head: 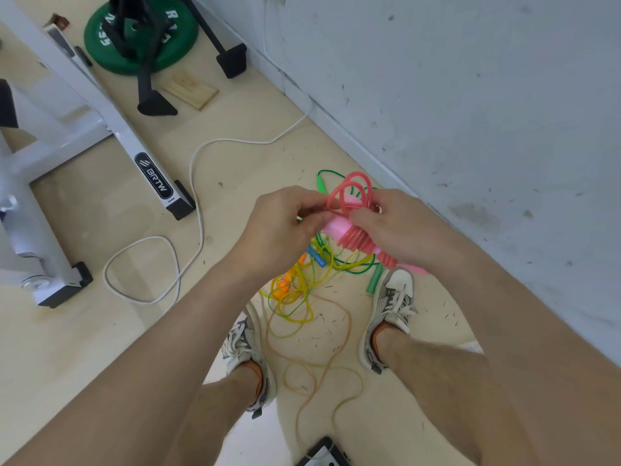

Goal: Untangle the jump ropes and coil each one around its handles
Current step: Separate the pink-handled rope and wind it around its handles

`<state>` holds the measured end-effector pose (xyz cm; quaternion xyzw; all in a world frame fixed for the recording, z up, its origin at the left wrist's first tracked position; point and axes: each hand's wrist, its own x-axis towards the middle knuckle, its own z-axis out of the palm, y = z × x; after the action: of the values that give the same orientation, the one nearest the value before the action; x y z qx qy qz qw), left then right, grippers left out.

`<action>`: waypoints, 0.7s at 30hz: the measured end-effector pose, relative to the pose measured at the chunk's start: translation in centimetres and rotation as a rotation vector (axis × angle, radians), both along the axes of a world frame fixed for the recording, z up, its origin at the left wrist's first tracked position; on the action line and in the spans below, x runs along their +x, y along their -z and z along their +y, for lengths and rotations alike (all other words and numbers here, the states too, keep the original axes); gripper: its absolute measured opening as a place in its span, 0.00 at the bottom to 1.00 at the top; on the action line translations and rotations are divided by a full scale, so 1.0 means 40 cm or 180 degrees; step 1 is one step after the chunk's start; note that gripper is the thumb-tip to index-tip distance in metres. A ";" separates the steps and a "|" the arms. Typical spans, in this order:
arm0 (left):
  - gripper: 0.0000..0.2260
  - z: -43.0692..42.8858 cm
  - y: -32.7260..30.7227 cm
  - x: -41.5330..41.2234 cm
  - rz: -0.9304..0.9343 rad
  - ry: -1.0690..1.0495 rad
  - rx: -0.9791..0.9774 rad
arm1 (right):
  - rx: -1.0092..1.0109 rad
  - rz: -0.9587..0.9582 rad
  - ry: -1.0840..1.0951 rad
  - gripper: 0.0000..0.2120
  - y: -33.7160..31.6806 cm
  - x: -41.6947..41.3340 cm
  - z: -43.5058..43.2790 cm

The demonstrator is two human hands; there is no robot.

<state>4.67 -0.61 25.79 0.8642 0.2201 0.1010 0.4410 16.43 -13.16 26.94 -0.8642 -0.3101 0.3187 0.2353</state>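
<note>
A scuffed grey wall [470, 95] meets pale wooden floor [100, 348]; a white metal frame [114, 129], green weight plate [100, 52] and white cable [191, 169] lie left.

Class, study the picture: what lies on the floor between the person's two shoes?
The head view shows a tangle of yellow, green and orange ropes lying between the left shoe and the right shoe.
</note>
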 end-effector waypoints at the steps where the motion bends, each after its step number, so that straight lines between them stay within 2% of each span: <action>1: 0.11 0.002 0.000 -0.001 -0.0054 0.0019 -0.0010 | 0.0043 0.0097 0.0066 0.13 -0.006 0.002 -0.001; 2: 0.12 0.003 -0.001 -0.001 -0.0115 0.0007 -0.0195 | 0.0125 0.0212 0.0120 0.13 -0.012 0.003 0.000; 3: 0.12 0.003 -0.003 -0.001 -0.0166 -0.0007 -0.0631 | 0.0241 0.0366 0.0172 0.13 -0.018 0.003 0.002; 6: 0.13 -0.004 -0.018 -0.004 -0.0434 -0.0147 -0.2346 | 0.0489 0.0806 0.0327 0.12 -0.029 0.002 0.009; 9: 0.16 0.002 -0.021 -0.009 -0.0582 -0.0469 -0.3146 | 0.0741 0.1255 0.0621 0.10 -0.031 0.005 0.006; 12: 0.14 0.011 -0.006 -0.009 -0.0582 -0.0569 -0.3647 | 0.0893 0.1526 0.0805 0.12 -0.026 0.013 0.004; 16: 0.13 -0.007 0.017 0.001 -0.0744 -0.0819 -0.4081 | 0.0795 0.1535 0.0746 0.12 -0.019 0.018 -0.002; 21: 0.10 -0.003 0.019 -0.003 -0.0496 -0.0518 -0.3755 | 0.0798 0.1693 0.0745 0.17 -0.023 0.016 -0.007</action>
<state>4.54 -0.74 25.04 0.4440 0.2715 0.0583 0.8519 17.09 -13.45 27.85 -0.7447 -0.1730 0.4636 0.4479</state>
